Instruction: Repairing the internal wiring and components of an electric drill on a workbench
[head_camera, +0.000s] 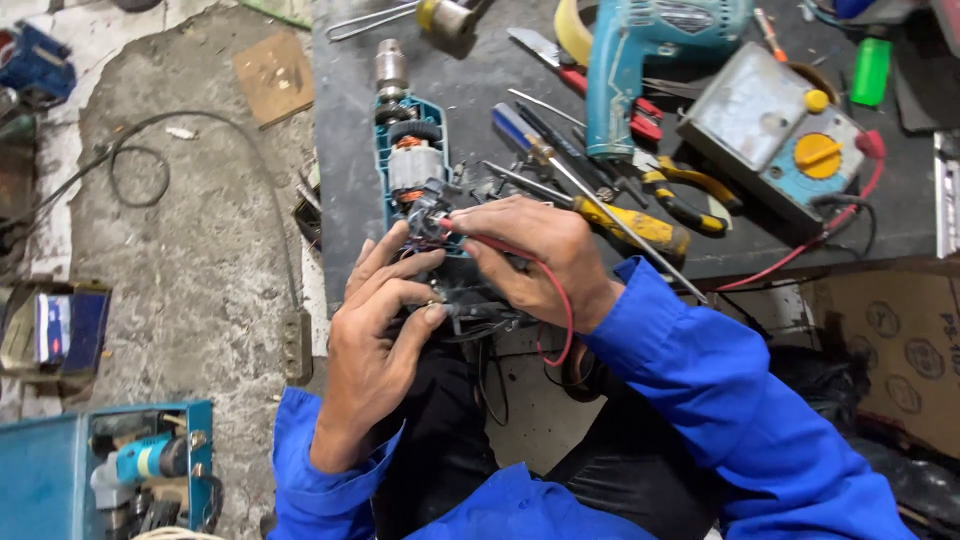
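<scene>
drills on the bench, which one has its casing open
The drill under the hands, its motor and wiring bare. The other drill further back is closed.

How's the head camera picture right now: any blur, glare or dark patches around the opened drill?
Head view: even light, no hard glare; the opened drill on the bench edge is sharp. The left hand and right hand look slightly soft. The wiring under the fingers sits in shadow, detail unreadable. The edges bend a little, wide-lens style.

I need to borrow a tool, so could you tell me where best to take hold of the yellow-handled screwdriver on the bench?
Probably grip the yellow-handled screwdriver by its thick yellow handle, coming from above on the right: the right hand crowds the handle's left end, and the thin shaft offers little purchase.
</scene>
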